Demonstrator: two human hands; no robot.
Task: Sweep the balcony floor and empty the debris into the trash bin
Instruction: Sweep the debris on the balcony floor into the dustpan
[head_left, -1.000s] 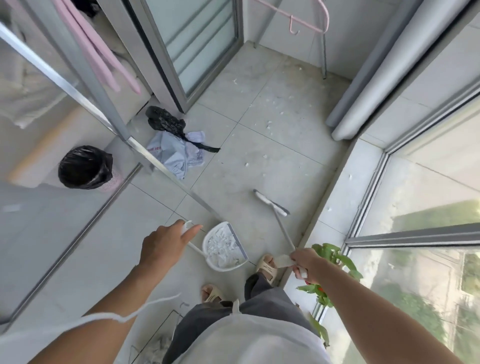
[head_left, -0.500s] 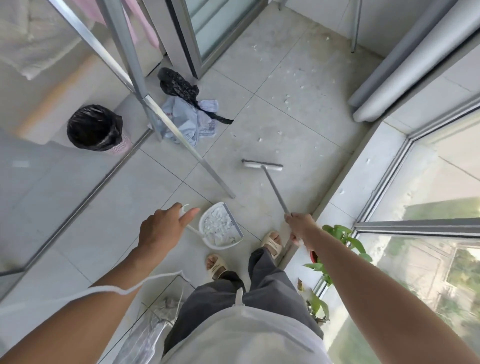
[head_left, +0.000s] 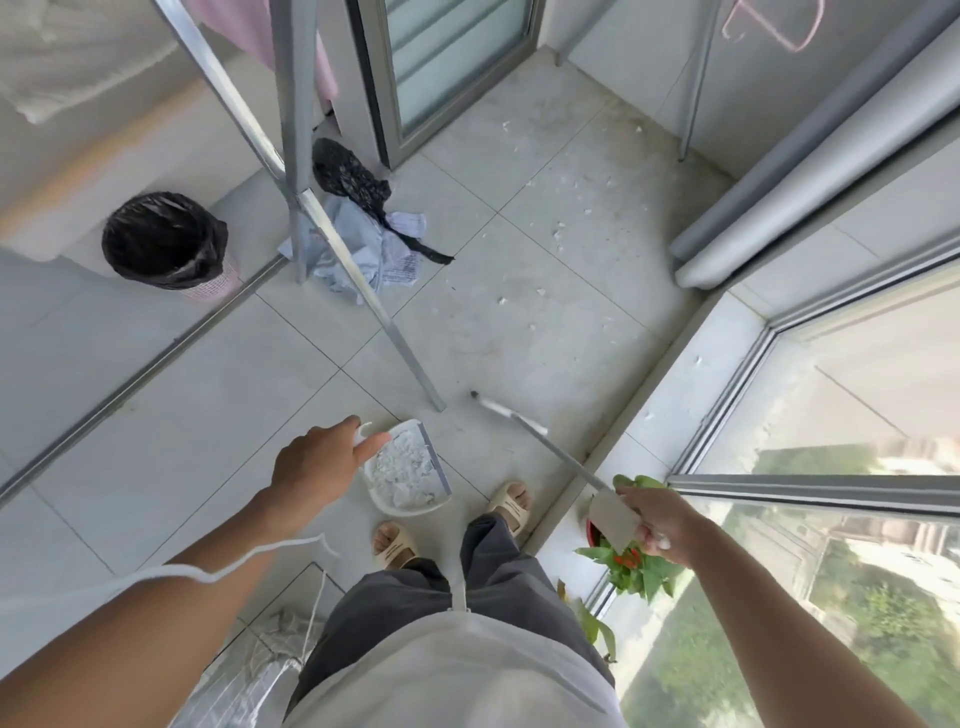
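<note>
My left hand (head_left: 317, 465) grips the top of the handle of a white dustpan (head_left: 408, 470), which sits on the tiled floor in front of my feet and holds a heap of white scraps. My right hand (head_left: 657, 522) is closed on the grey handle of a broom (head_left: 540, 434), whose head rests on the floor just right of the dustpan. White debris (head_left: 558, 231) is scattered over the far tiles. A trash bin (head_left: 166, 241) lined with a black bag stands at the left, beyond the door track.
A metal drying-rack leg (head_left: 374, 306) slants down to the floor beside the dustpan. Crumpled paper and a black bag (head_left: 363, 244) lie near the sliding door. A potted plant (head_left: 631, 564) sits on the window ledge at the right. A rolled blind (head_left: 810, 176) leans at the upper right.
The broom head has swung back and right, nearer the dustpan. My right hand has pulled back over the plant. The left hand stays on the dustpan handle.
</note>
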